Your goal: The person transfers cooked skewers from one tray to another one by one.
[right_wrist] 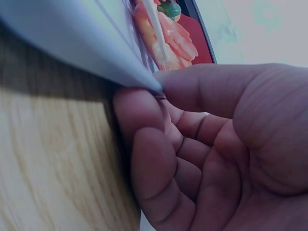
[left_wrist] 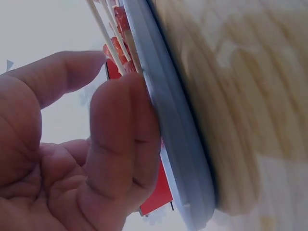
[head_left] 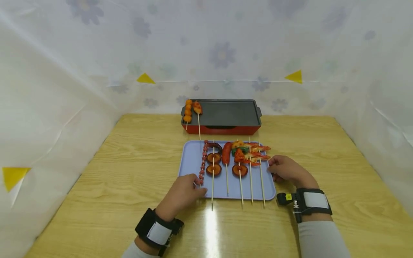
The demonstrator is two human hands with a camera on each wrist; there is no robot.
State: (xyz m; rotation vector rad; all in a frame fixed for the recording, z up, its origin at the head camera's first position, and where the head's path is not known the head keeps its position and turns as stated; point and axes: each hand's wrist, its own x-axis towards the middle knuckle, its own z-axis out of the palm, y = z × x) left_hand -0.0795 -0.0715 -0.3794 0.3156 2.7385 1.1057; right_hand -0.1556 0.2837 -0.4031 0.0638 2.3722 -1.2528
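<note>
A blue tray (head_left: 191,161) lies on the wooden table (head_left: 129,161) with several food skewers side by side on it. My left hand (head_left: 190,190) is at its front left rim, thumb and finger pinching the stick end of the leftmost skewer (head_left: 202,165), a row of small red pieces. The left wrist view shows two sticks (left_wrist: 103,29) passing between those digits (left_wrist: 103,72) above the tray rim (left_wrist: 173,144). At the tray's right edge my right hand (head_left: 284,170) has its curled fingers (right_wrist: 144,120) and thumb closed on the rim (right_wrist: 72,33), beside the prawn skewer (right_wrist: 168,38).
A red grill with a black plate (head_left: 232,113) stands behind the tray, two skewers (head_left: 191,109) lying at its left end. White flowered sheeting (head_left: 64,89) walls the table on three sides. Bare wood stretches left and right of the tray.
</note>
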